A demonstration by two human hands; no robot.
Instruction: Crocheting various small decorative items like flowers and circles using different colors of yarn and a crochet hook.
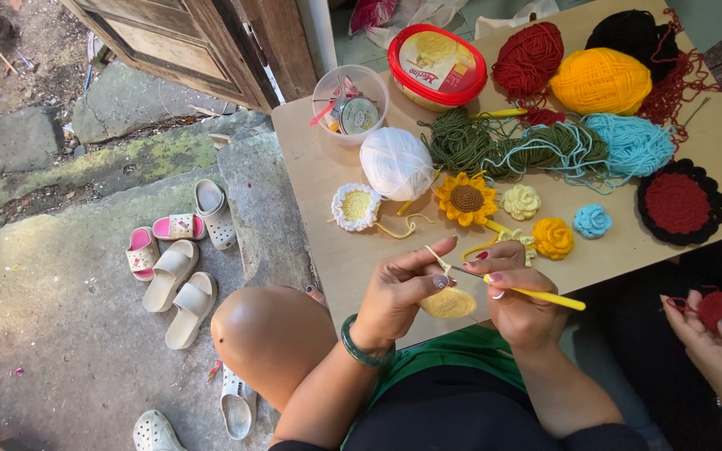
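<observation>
My left hand pinches a small round yellow crochet piece with a yellow strand over the forefinger. My right hand grips a yellow-handled crochet hook, its metal tip at the piece's top edge. Both hands hover over the near edge of a low wooden table. On it lie a white yarn ball, a crocheted sunflower, a white-and-yellow flower, and small cream, orange and blue flowers.
Red, orange, black, green and light blue yarn lie at the table's back. A red-lidded tub and clear cup stand nearby. Another person's hands hold a red crochet piece at right. Sandals lie on the stone floor.
</observation>
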